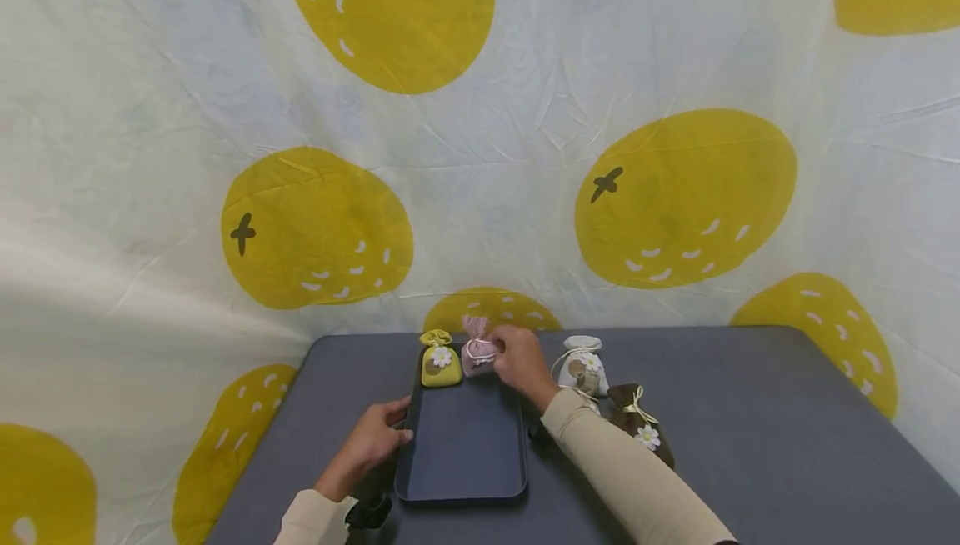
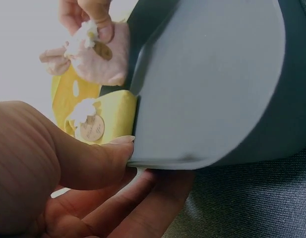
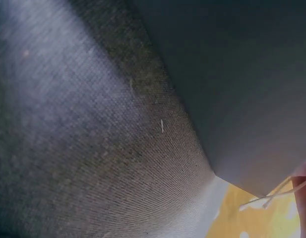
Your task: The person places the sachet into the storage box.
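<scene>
A dark rectangular tray (image 1: 471,445) lies on the table in front of me. My left hand (image 1: 372,438) pinches its left edge, thumb (image 2: 100,161) on the rim and fingers beneath. Over the tray's far end, my right hand (image 1: 522,364) holds a small pink drawstring pouch (image 1: 477,355) near its tied neck. The left wrist view shows a white flower and a round tag on that pouch. Beside it, a yellow drawstring pouch (image 1: 442,376) with a white flower sits in the tray's far left corner. The right wrist view catches mostly tray side (image 3: 232,99) and pale cord ends (image 3: 272,199).
To the right of the tray stand a white pouch (image 1: 572,372) and a brown pouch (image 1: 625,399) with a flower. Another light pouch between them is mostly hidden by my right sleeve (image 1: 630,474). A fruit-print cloth (image 1: 510,195) hangs behind the grey table (image 1: 750,428).
</scene>
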`<state>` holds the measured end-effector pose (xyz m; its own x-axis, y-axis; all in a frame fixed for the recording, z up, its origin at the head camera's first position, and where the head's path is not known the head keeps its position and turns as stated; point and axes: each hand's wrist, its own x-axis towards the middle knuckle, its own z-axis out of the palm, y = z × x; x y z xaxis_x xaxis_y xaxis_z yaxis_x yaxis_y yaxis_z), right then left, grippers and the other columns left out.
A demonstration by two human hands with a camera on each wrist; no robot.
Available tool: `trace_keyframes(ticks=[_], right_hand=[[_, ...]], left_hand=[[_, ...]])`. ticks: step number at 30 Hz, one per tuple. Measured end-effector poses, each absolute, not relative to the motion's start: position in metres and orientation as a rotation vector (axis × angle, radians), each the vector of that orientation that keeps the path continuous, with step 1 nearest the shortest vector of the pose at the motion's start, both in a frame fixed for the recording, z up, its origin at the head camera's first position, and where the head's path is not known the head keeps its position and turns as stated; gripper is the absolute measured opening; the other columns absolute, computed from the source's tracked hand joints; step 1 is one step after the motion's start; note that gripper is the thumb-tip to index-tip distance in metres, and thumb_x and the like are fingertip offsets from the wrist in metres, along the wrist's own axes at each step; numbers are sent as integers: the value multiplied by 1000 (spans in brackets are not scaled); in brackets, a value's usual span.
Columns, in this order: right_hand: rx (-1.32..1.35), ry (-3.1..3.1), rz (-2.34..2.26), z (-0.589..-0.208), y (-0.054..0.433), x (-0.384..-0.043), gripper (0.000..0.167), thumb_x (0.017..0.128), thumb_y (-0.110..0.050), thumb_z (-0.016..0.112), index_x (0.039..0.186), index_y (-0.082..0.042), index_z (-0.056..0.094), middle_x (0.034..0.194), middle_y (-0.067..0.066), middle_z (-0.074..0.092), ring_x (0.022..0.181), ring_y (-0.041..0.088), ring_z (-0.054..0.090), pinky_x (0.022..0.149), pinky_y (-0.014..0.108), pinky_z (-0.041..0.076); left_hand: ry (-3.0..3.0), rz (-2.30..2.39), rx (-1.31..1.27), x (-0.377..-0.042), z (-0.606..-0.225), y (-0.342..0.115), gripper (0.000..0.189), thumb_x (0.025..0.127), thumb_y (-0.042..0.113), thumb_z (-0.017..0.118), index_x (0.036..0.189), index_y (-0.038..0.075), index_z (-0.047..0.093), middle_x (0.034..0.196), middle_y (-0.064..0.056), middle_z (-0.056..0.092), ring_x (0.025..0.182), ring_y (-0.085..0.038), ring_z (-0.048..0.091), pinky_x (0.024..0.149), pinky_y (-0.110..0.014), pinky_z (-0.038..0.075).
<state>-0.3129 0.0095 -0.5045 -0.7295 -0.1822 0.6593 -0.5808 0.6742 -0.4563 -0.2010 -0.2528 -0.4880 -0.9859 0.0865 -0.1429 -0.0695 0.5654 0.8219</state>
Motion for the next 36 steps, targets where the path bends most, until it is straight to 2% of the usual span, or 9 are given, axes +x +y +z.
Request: trace_keyframes(ticks=[9,13,16,20,23,27,29,30,36], right_hand=[[674,-2465,796,-504,5,-311,26,68,9,69,83,-10,76,75,0,72,66,16,60,65,36,49],[707,-2577,843,-500,10,-312,33,71,7,71,99,-8,79,89,5,77,77,21,66,71,40,52],[694,-2651,895,-493,18,-312,43,75,7,71,114,-7,79,107,9,79,95,28,72,83,45,56],[646,-2710,950,-476,36,-309,45,81,2,73,125,-5,75,124,14,77,117,34,71,98,51,56],[583,-2760,991,-460,54,-304,47,86,-5,77,132,-6,72,132,15,73,115,36,71,97,51,56],[509,-2837,1061,-447,90,-293,54,92,-13,76,144,-7,62,144,18,65,121,40,67,94,52,54],[505,-2849,1081,-446,112,-288,55,93,-13,75,145,-4,61,144,21,64,121,43,66,94,54,54],[492,-2852,1084,-446,122,-283,55,92,-14,75,144,-3,61,143,22,65,128,44,63,97,55,54],[326,-2894,1045,-452,180,-240,56,90,-18,79,139,3,62,136,28,66,125,49,62,98,61,52]], left_hand=[[2629,1390,7,-202,-490,-253,65,88,-11,69,150,-10,49,142,-33,60,138,-48,54,96,-50,57],[2638,1381,3,-200,-487,-253,64,88,-11,69,149,-9,49,142,-33,61,138,-48,54,96,-51,57],[2636,1371,12,-200,-486,-252,64,88,-11,69,149,-10,49,141,-33,61,138,-48,54,96,-51,57],[2640,1352,6,-201,-484,-251,64,89,-10,68,150,-9,49,143,-33,59,140,-48,51,99,-52,56],[2649,1337,6,-202,-482,-252,63,90,-10,67,151,-8,49,145,-32,59,142,-49,50,99,-52,56],[2652,1324,9,-203,-481,-255,64,90,-10,67,151,-8,48,145,-32,59,142,-49,49,100,-53,55],[2656,1310,13,-203,-481,-255,64,90,-9,67,151,-8,48,145,-32,59,142,-48,50,101,-53,54],[2653,1312,11,-203,-482,-255,64,90,-10,67,151,-8,47,145,-32,59,141,-48,50,101,-53,54],[2624,1328,-8,-201,-486,-253,65,91,-8,69,152,-6,48,145,-32,59,139,-48,53,93,-50,58]])
